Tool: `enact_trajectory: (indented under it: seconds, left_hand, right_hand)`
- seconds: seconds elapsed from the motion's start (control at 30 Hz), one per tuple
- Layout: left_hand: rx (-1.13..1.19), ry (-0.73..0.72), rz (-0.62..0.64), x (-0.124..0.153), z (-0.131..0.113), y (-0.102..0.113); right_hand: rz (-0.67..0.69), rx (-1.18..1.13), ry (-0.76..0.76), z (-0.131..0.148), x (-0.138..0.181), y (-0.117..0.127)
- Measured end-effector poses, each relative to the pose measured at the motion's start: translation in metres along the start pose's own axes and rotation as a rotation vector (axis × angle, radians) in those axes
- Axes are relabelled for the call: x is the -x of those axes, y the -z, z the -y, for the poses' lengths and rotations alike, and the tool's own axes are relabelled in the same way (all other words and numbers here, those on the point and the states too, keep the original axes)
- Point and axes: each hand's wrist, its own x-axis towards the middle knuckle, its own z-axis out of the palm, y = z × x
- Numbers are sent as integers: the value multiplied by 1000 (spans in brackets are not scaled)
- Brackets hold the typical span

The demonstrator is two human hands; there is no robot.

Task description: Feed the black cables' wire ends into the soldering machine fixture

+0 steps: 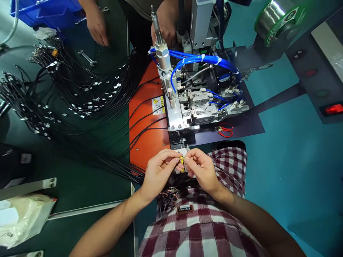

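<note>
In front of my body, both hands meet with their fingertips almost touching. My left hand [162, 171] is closed in a pinch of thumb and forefinger. Opposite it, my right hand [202, 169] pinches too. Whatever lies between the fingertips is tiny, perhaps fine wire ends, and I cannot make it out. Just behind the fingers is a yellow and white label [182, 165] at the machine's near edge. Below my left wrist, stripped cable ends with thin coloured wires [171, 193] show by my lap. Black cables [136, 175] run in from the left.
The machine [175, 117] with blue air hoses [206, 59] stands ahead on an orange plate [146, 137]. Red-handled cutters [225, 130] lie right of it. Bundled black cables [88, 89] and a wrench [87, 58] lie left. A co-worker's hand [97, 28] rests behind; a solder spool [278, 21] is upper right.
</note>
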Motion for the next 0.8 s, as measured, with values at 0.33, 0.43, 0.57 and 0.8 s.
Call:
enact_trajectory:
  seconds: [0.33, 0.43, 0.57, 0.8]
  left_hand:
    - [-42, 161, -72, 9, -5, -6]
    - [-56, 62, -163, 8, -6, -11]
    - [5, 170, -11, 1, -8, -10]
    - [35, 328, 50, -9, -1, -1]
  right_hand:
    - [-8, 226, 157, -1, 8, 4]
    - [50, -40, -13, -1, 4, 3]
    - [81, -133, -69, 1, 0, 5]
    - [49, -69, -67, 3, -4, 12]
